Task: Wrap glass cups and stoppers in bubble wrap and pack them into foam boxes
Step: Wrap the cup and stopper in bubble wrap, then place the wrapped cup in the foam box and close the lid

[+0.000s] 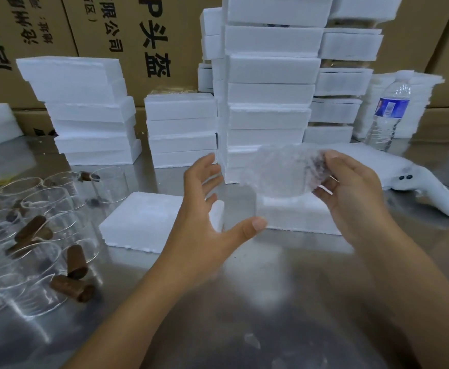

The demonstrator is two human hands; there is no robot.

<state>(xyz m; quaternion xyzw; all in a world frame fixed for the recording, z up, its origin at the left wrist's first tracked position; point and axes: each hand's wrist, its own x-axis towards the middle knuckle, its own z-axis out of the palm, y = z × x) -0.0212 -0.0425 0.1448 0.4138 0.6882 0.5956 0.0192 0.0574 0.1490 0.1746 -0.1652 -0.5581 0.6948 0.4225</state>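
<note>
pinching the bubble-wrap bundle, the right hand curls its grip round one end; left hand spread wide, empty.

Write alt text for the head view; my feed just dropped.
The right hand holds a bubble-wrapped bundle above a foam box on the metal table, with the left hand open beside it. Glass cups and brown stoppers lie at left; stacks of foam boxes stand behind.
</note>
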